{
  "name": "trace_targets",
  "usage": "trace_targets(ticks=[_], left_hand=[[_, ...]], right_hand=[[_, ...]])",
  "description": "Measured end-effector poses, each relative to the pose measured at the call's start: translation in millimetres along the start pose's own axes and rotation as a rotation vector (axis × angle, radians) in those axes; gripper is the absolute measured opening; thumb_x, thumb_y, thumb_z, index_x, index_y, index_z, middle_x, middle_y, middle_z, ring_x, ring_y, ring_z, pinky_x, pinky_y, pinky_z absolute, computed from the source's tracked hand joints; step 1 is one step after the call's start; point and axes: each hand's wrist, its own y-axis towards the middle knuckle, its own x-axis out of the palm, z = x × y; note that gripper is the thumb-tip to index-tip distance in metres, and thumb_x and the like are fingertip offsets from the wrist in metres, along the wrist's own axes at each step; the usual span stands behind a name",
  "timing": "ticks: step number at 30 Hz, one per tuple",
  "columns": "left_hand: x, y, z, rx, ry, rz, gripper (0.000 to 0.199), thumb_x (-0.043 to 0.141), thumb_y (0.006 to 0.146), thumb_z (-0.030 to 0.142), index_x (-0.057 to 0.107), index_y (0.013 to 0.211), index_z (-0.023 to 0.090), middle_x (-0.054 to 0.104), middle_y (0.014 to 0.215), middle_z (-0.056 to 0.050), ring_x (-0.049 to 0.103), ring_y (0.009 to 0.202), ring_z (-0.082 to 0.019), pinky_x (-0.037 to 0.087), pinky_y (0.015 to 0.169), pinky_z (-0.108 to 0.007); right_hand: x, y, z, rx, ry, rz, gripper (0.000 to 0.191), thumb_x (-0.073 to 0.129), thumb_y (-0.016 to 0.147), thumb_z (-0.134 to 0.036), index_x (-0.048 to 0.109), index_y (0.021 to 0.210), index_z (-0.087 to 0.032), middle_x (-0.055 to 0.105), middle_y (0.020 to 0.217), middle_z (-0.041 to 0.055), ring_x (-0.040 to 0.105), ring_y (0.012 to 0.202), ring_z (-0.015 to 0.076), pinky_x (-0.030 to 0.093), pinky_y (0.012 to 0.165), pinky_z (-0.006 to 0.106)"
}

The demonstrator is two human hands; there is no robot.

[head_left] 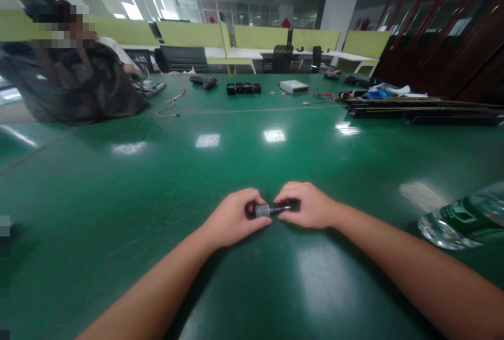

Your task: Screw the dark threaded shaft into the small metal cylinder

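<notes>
head view: small dark cylinder between two hands

the small dark cylinder [263, 210] lies roughly crosswise, with a grey, silvery band near its left end and a glossy black, narrower stretch toward the right. the left hand [237, 218] is closed round the banded end, the right hand [305, 205] pinches the other; the hands are slightly apart, over the near part of the green table [169, 166].
</notes>
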Motion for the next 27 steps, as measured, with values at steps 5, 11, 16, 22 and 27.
trace_targets(ticks=[5, 11, 16, 22, 27], left_hand=[[0.8, 0.5, -1.4, 0.013, 0.014, 0.006, 0.021, 0.074, 0.079, 0.036, 0.064, 0.087, 0.019, 0.063, 0.079, 0.001, 0.058, 0.071, -0.016, 0.04, 0.064, -0.026], [0.3, 1.1, -0.2, 0.015, 0.028, 0.011, 0.022, 0.074, 0.078, 0.037, 0.065, 0.087, 0.019, 0.064, 0.078, 0.0, 0.058, 0.071, -0.016, 0.041, 0.064, -0.026], [-0.6, 1.5, 1.4, 0.015, 0.02, 0.017, 0.022, 0.074, 0.078, 0.037, 0.065, 0.086, 0.019, 0.064, 0.079, 0.0, 0.058, 0.071, -0.016, 0.041, 0.064, -0.026], [-0.4, 1.2, 0.4, 0.019, 0.009, 0.01, 0.021, 0.074, 0.078, 0.036, 0.065, 0.088, 0.019, 0.065, 0.08, 0.0, 0.059, 0.071, -0.016, 0.042, 0.064, -0.026], [-0.6, 1.2, 0.9, 0.011, 0.01, 0.011, 0.021, 0.074, 0.077, 0.035, 0.065, 0.087, 0.019, 0.064, 0.079, 0.0, 0.059, 0.071, -0.016, 0.042, 0.064, -0.026]], right_hand=[[3.9, 2.0, -4.1, -0.025, -0.003, -0.002, 0.021, 0.072, 0.08, -0.017, 0.072, 0.101, -0.018, 0.073, 0.094, 0.0055, 0.065, 0.088, 0.0189, 0.05, 0.081, 0.03], [3.8, 2.7, -2.6, -0.023, -0.005, -0.012, 0.016, 0.071, 0.081, -0.016, 0.073, 0.097, -0.019, 0.074, 0.091, 0.0047, 0.065, 0.086, 0.0181, 0.049, 0.079, 0.029], [3.3, 1.7, -1.2, 0.006, -0.018, -0.012, 0.015, 0.073, 0.079, -0.016, 0.073, 0.094, -0.018, 0.073, 0.087, 0.0039, 0.064, 0.083, 0.0176, 0.048, 0.076, 0.029], [3.6, 1.5, -0.9, 0.013, -0.018, 0.0, 0.015, 0.074, 0.077, -0.017, 0.073, 0.092, -0.018, 0.071, 0.084, 0.0031, 0.064, 0.08, 0.0173, 0.047, 0.075, 0.028], [2.7, 1.5, -1.7, 0.021, -0.024, -0.004, 0.013, 0.074, 0.077, -0.018, 0.073, 0.09, -0.017, 0.07, 0.081, 0.003, 0.063, 0.077, 0.0163, 0.047, 0.072, 0.027]])
